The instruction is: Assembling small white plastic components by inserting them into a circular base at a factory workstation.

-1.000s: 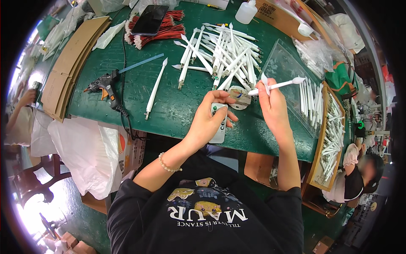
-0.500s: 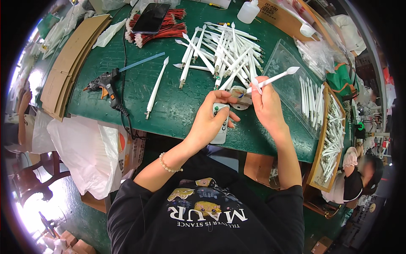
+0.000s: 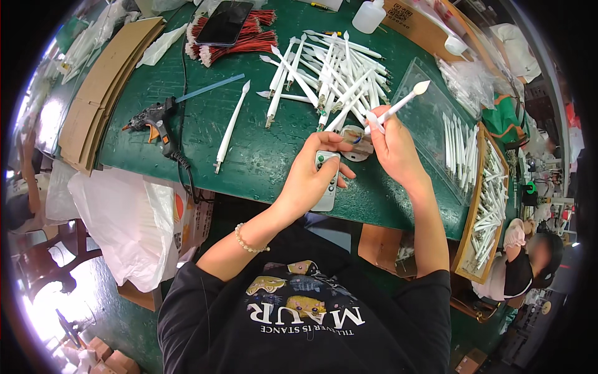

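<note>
My left hand (image 3: 306, 177) is closed around a slim white remote control (image 3: 326, 198), with the thumb on its upper buttons. In my right hand (image 3: 398, 149) is a white LED taper candle (image 3: 402, 103), tilted up to the right; its flame-shaped tip looks pale yellow. Between my hands a round whitish piece (image 3: 357, 151) with a bit of blue on it rests on the table; my left fingers partly cover it. Just beyond lies a heap of similar candles (image 3: 339, 81). One single candle (image 3: 232, 128) lies apart to the left.
A glue gun (image 3: 159, 124) with a blue stick lies left, near stacked cardboard (image 3: 109, 93). Behind are a phone (image 3: 224, 23), red wire bundles (image 3: 252, 37) and a white bottle (image 3: 369, 17). At right are a clear tray (image 3: 414, 78), a wooden box (image 3: 464, 265) of white sticks and another person (image 3: 520, 268).
My right hand has raised the candle slightly, tilting it more steeply. Its tip has turned from white to pale yellow. My left hand with the remote has hardly moved.
</note>
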`<state>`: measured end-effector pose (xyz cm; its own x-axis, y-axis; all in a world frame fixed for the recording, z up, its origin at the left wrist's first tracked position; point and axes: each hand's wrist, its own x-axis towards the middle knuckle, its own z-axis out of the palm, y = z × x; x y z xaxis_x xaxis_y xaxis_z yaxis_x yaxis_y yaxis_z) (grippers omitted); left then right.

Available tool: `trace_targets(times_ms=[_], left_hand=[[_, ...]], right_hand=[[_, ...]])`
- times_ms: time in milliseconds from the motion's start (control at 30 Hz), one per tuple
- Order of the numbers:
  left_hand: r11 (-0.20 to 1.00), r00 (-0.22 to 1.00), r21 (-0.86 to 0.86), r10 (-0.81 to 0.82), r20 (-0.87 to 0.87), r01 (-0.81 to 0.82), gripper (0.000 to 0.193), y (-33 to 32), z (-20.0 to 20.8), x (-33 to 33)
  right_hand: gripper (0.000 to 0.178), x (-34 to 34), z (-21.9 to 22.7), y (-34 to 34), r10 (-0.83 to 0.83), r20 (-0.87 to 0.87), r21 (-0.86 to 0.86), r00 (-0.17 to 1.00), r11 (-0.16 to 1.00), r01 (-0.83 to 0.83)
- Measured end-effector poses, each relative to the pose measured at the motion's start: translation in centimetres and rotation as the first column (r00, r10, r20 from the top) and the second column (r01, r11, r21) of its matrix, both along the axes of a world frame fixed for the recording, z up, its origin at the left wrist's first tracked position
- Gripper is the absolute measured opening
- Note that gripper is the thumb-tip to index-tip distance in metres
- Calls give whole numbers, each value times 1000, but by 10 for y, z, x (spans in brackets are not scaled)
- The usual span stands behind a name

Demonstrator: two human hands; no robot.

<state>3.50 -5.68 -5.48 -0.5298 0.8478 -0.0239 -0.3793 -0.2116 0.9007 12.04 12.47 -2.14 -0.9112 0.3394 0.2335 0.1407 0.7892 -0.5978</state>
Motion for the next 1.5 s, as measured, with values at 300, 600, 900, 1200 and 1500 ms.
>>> trace_targets(times_ms=[300,600,900,1200,1500], left_hand=[[999,999,-1,-44,13,44,32,0,-2,-2],[998,998,-20,-64,20,64,31,-1,0,0],[998,998,-4,-59,13,59,31,0,-2,-1],[998,998,9,-57,28,57,32,-1,-3,0],[999,999,-4,-47,21,47,27,-1,0,1]], right_hand=[[20,-2,0,2,16,-4,29,1000,999,-16],[19,-2,0,0,14,4,24,1000,1000,-15],[19,-2,2,-2,10,1,24,1000,1000,-10],[18,-2,5,-4,6,21,34,1000,999,-7],[17,-2,4,-4,12,3,52,1000,999,-12]])
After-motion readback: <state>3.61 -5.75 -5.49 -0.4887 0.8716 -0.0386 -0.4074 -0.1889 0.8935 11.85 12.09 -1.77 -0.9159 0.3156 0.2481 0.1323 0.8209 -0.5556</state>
